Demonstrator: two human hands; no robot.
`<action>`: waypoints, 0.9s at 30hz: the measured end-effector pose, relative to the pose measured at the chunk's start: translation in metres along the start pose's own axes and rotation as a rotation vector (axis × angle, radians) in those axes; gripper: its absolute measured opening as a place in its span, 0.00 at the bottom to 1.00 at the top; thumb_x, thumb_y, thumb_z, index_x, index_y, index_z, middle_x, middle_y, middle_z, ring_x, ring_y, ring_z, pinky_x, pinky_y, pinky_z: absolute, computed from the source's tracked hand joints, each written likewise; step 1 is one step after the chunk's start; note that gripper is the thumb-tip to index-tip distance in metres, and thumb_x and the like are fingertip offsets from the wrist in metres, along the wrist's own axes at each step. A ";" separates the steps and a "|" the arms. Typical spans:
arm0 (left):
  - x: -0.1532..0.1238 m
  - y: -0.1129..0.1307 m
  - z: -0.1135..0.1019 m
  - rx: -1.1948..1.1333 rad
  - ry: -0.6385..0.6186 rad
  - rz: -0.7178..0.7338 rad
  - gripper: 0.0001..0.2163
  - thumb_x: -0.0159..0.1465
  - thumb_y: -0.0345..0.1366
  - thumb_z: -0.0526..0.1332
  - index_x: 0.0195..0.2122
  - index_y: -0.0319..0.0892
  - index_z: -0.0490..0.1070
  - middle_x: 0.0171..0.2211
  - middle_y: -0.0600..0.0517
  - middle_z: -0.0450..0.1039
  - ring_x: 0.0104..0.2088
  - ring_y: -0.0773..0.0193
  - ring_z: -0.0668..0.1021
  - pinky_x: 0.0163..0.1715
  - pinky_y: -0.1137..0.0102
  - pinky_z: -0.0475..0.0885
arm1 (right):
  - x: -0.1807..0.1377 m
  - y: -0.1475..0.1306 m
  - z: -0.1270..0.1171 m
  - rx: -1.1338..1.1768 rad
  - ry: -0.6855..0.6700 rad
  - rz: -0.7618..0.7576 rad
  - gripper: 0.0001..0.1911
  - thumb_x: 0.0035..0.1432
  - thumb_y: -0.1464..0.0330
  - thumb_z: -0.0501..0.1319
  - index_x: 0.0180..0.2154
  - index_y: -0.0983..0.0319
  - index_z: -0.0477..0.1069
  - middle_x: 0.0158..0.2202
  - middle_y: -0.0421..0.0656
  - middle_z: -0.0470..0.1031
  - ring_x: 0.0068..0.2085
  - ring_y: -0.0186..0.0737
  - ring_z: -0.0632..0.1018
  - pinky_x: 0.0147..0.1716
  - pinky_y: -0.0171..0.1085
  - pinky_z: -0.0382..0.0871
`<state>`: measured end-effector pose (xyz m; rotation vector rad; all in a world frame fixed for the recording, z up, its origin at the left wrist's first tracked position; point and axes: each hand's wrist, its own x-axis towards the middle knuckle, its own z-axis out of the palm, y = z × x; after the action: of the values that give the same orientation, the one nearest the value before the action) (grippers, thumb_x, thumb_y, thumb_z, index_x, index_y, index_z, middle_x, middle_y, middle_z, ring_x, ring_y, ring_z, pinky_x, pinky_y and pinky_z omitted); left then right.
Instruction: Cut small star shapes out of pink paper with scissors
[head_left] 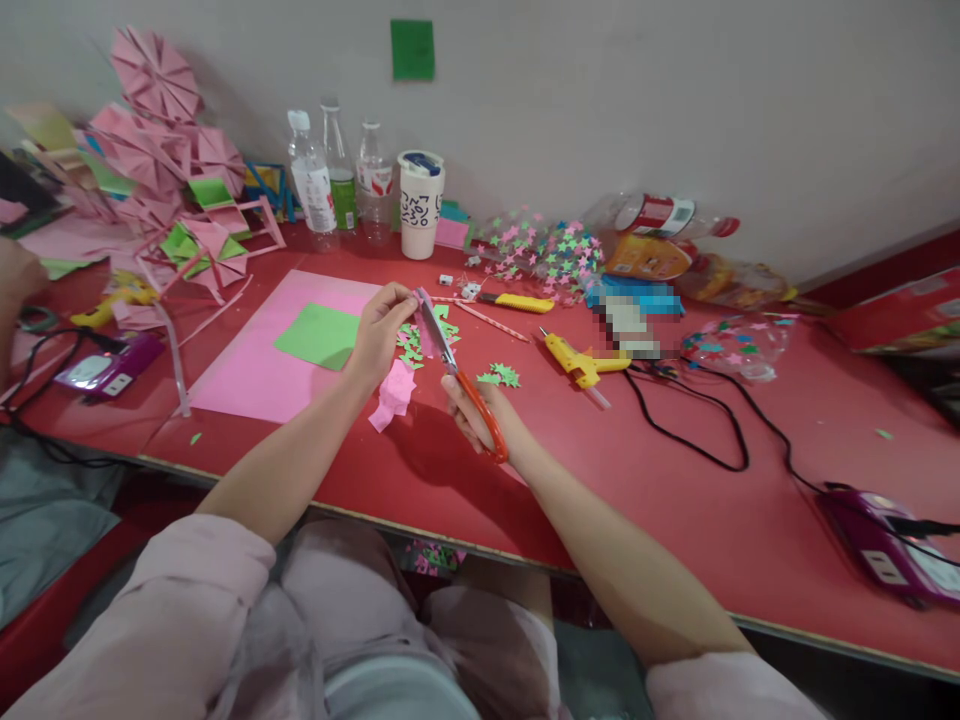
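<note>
a: grip of the right hand (pixel 476 412)?
b: fingers closed through the orange handles of the scissors (pixel 450 362), blades raised over the red bench (pixel 675 500).
a: and the left hand (pixel 381 330)?
b: pinching a small pink paper piece (pixel 424 338) at the blades, just above the green star cutouts (pixel 501 376); a pink scrap (pixel 394 393) lies by its wrist.

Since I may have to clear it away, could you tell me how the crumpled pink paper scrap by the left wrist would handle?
The crumpled pink paper scrap is probably very light and floppy, as its folds sag unevenly. Pushed, it would likely skid or flip on the smooth red table rather than roll. Pinching should crease it further.
</note>
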<state>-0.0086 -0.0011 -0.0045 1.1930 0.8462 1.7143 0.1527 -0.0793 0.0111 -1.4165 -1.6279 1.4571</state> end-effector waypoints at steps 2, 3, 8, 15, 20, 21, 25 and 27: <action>0.000 0.001 0.000 -0.008 0.001 0.002 0.06 0.57 0.27 0.58 0.23 0.41 0.67 0.22 0.57 0.64 0.25 0.75 0.68 0.29 0.76 0.63 | 0.000 0.000 -0.001 -0.006 0.004 -0.007 0.25 0.54 0.47 0.56 0.21 0.60 0.57 0.08 0.31 0.53 0.08 0.28 0.58 0.09 0.29 0.53; 0.000 0.002 0.001 -0.007 0.002 0.000 0.06 0.57 0.27 0.58 0.23 0.41 0.67 0.22 0.57 0.64 0.25 0.75 0.68 0.29 0.76 0.63 | 0.000 0.001 -0.001 -0.010 0.004 -0.013 0.24 0.54 0.47 0.57 0.21 0.60 0.57 0.08 0.31 0.53 0.08 0.28 0.58 0.09 0.30 0.53; -0.002 0.006 0.003 -0.013 0.033 -0.054 0.06 0.57 0.28 0.58 0.23 0.41 0.65 0.21 0.58 0.63 0.25 0.75 0.68 0.30 0.77 0.65 | 0.005 0.003 -0.004 0.026 0.094 -0.070 0.22 0.54 0.50 0.57 0.21 0.59 0.57 0.08 0.31 0.54 0.09 0.28 0.59 0.10 0.31 0.53; -0.014 -0.005 0.013 -0.050 -0.093 -0.204 0.06 0.57 0.31 0.61 0.24 0.40 0.66 0.21 0.57 0.66 0.23 0.75 0.69 0.28 0.76 0.66 | 0.016 0.008 -0.014 0.103 0.343 -0.193 0.16 0.47 0.56 0.64 0.23 0.60 0.62 0.11 0.32 0.58 0.12 0.29 0.62 0.14 0.31 0.55; -0.019 -0.006 0.017 0.031 -0.177 -0.255 0.05 0.57 0.35 0.61 0.26 0.40 0.68 0.24 0.56 0.68 0.26 0.73 0.71 0.32 0.74 0.66 | 0.020 0.011 -0.017 0.152 0.347 -0.150 0.08 0.48 0.65 0.59 0.23 0.60 0.61 0.10 0.31 0.57 0.12 0.28 0.60 0.13 0.31 0.53; -0.018 -0.005 0.017 0.070 -0.186 -0.249 0.05 0.57 0.35 0.60 0.26 0.40 0.67 0.24 0.56 0.68 0.27 0.73 0.71 0.33 0.73 0.66 | 0.021 0.011 -0.019 0.169 0.397 -0.138 0.08 0.48 0.66 0.59 0.23 0.59 0.61 0.10 0.31 0.56 0.12 0.28 0.59 0.13 0.31 0.53; -0.013 -0.004 0.015 0.433 -0.295 -0.121 0.06 0.57 0.36 0.60 0.24 0.41 0.67 0.25 0.55 0.67 0.28 0.70 0.69 0.33 0.71 0.64 | 0.024 0.009 -0.029 0.251 0.527 -0.171 0.09 0.50 0.66 0.57 0.24 0.58 0.57 0.12 0.31 0.55 0.14 0.29 0.60 0.14 0.31 0.55; -0.014 -0.008 0.018 0.646 -0.445 0.000 0.06 0.57 0.34 0.58 0.24 0.41 0.66 0.26 0.54 0.67 0.31 0.68 0.70 0.36 0.69 0.64 | 0.025 0.009 -0.034 0.336 0.552 -0.198 0.08 0.51 0.67 0.56 0.25 0.58 0.56 0.13 0.31 0.53 0.14 0.29 0.59 0.14 0.31 0.55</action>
<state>0.0129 -0.0091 -0.0113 1.9079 1.1472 1.1152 0.1781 -0.0452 0.0057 -1.2732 -1.0846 1.0414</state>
